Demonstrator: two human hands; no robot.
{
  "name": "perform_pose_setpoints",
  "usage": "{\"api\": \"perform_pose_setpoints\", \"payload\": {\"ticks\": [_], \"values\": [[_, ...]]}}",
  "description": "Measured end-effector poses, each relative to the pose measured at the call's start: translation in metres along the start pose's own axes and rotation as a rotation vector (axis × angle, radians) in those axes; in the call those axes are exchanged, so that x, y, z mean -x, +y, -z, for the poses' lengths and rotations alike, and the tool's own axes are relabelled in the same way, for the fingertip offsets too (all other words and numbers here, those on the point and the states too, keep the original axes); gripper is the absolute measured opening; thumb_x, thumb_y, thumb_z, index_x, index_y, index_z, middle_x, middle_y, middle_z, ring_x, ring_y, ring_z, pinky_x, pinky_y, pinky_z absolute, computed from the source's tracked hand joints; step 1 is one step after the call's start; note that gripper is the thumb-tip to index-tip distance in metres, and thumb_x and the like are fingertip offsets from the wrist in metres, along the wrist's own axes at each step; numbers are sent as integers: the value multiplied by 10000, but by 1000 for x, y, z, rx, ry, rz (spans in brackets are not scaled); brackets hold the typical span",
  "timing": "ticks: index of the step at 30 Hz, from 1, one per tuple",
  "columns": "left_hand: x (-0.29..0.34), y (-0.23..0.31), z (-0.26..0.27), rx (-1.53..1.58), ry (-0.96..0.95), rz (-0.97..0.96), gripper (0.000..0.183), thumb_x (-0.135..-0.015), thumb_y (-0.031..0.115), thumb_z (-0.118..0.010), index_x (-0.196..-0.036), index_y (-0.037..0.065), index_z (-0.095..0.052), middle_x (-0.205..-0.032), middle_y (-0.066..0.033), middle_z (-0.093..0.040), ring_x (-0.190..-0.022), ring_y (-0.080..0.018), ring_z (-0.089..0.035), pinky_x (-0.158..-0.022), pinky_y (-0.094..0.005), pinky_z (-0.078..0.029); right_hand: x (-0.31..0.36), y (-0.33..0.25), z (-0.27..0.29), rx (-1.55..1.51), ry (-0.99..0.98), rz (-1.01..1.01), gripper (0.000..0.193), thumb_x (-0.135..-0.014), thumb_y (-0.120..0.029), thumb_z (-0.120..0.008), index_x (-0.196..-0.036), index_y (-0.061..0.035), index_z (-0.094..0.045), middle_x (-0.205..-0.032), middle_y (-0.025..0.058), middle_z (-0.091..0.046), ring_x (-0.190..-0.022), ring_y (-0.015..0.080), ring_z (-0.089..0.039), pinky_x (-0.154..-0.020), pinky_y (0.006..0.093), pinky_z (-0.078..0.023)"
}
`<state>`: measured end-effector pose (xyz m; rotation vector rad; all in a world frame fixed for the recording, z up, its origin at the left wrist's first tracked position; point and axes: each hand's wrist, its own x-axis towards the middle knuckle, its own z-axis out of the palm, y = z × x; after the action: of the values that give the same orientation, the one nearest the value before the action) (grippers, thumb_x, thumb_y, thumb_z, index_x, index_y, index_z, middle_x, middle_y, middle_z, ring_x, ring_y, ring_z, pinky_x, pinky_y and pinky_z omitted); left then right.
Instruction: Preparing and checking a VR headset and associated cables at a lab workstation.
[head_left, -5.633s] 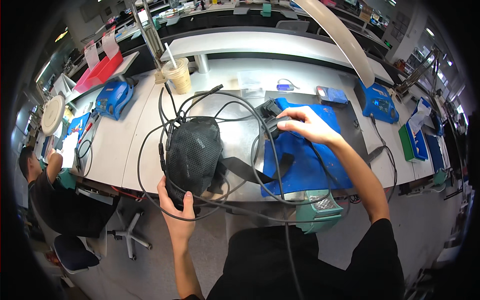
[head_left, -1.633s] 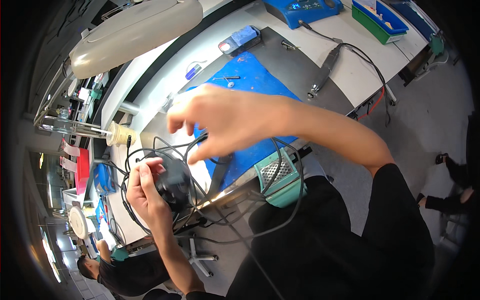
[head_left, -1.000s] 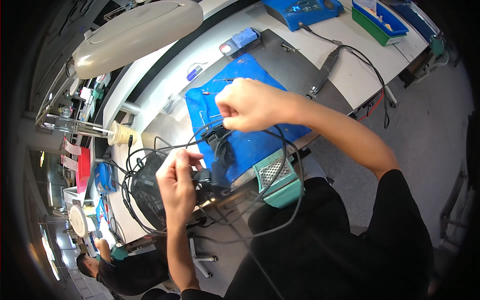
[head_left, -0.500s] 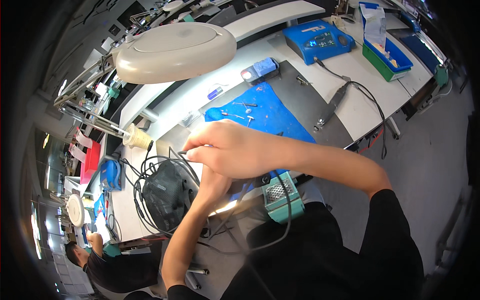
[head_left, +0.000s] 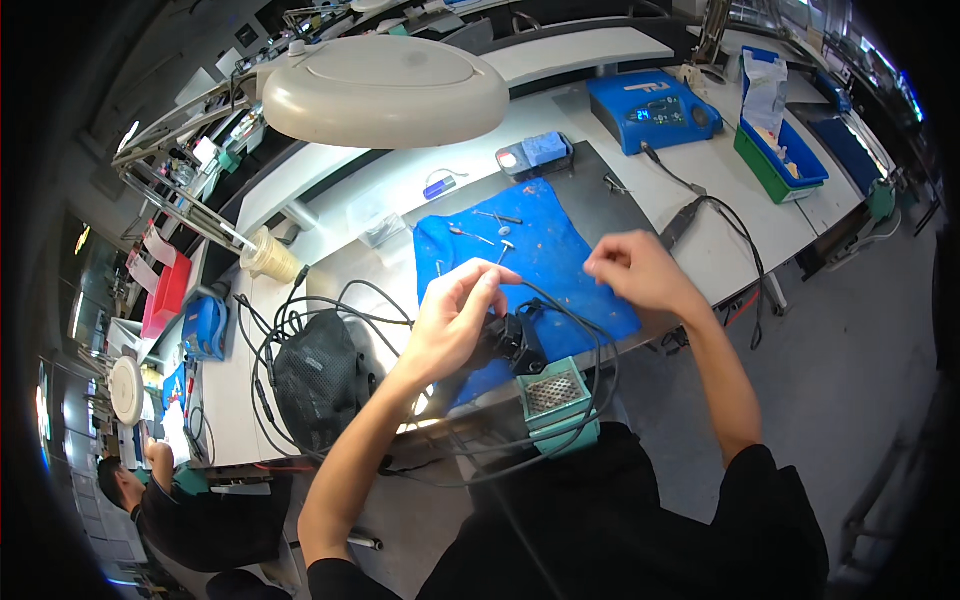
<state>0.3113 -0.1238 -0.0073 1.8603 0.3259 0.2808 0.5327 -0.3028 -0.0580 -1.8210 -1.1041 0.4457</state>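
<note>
Green holder (head_left: 562, 425): nearest my lap, at the front edge of the tabletop (head_left: 780, 228), its perforated metal face turned up.
Left grip (head_left: 450, 320): narrow, thumb and fingers pinched on the black cable (head_left: 562, 304), which curves away from my fingertips to the right.
Black clip piece (head_left: 522, 345): just beside my left fingers, over the near part of the cloth; I cannot tell whether my hand touches it.
Right grip (head_left: 645, 272): above the right side of the cloth, well apart from my left, fingers curled in; I see nothing in it and cannot tell whether the tips meet.
Black mesh pouch (head_left: 318, 375): resting on the tabletop to the left of my left forearm, more loops of cable around it.
Blue cloth (head_left: 560, 235): spread under and beyond my hands, small metal tools (head_left: 472, 236) lying across its far half.
Handpiece (head_left: 684, 222): just beyond my right hand.
Paper-pale cup (head_left: 270, 257): past the pouch, a straw in it.
Lamp head (head_left: 385, 95): hanging over the far left of my workspace.
Blue control box (head_left: 655, 112): at the far right, display lit.
Co-worker (head_left: 205, 520): off to my left, in a dark top.
</note>
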Motion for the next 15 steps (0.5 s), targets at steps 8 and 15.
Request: {"api": "perform_pose_setpoints", "payload": {"ticks": [8, 15], "values": [[13, -15, -17, -280, -130, -104, 208, -1050, 133, -533, -1050, -7, -687, -741, -89, -629, -667, -141, -589, -645, -300, -487, 3, -27, -19, 89, -220, 8, 281, -825, -270, -767, -780, 6, -731, -707, 136, -718, -667, 252, -705, -646, 382, -534], [9, -11, -25, -307, -77, -27, 251, -1065, 160, -520, -1035, -10, -703, -731, -44, -598, -688, -116, -543, -649, -286, -458, 1, -29, -29, 550, -395, 143, 287, -787, -278, -737, -725, 1, -721, -725, 207, -710, -710, 358, -715, -701, 451, -562]]}}
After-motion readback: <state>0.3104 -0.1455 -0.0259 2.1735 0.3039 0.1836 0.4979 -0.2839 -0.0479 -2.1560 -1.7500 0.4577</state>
